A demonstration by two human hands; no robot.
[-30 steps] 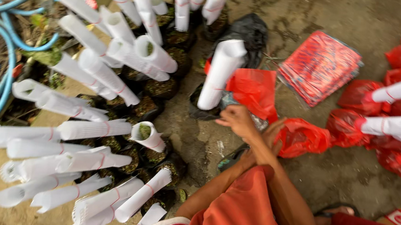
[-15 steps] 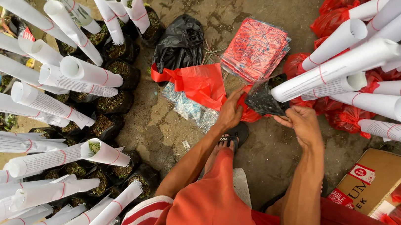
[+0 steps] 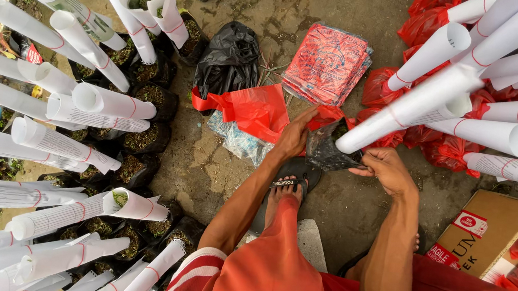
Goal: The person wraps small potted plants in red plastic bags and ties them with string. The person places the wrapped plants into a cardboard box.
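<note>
My left hand [image 3: 292, 136] grips the edge of a red plastic bag [image 3: 326, 115] that it holds against a small black soil pot [image 3: 330, 148]. From that pot rises a white paper-wrapped plant tube [image 3: 414, 107], tilted toward the upper right. On the pot's right side, my right hand [image 3: 388, 169] clasps it at the base of the tube. A second red bag [image 3: 251, 109] lies open on the ground just left of my left hand. Below my hands is my foot in a black sandal [image 3: 290, 181].
A stack of flat red bags [image 3: 328, 63] and a black plastic bag [image 3: 229, 59] lie beyond my hands. Several paper-wrapped potted plants [image 3: 90, 99] crowd the left. Wrapped tubes in red bags [image 3: 505, 123] stand at right. A cardboard box [image 3: 486, 243] sits lower right.
My view has shifted right. The wrapped tube in its black pot has come between both hands, and my left hand has taken hold of the red bag at the pot.
</note>
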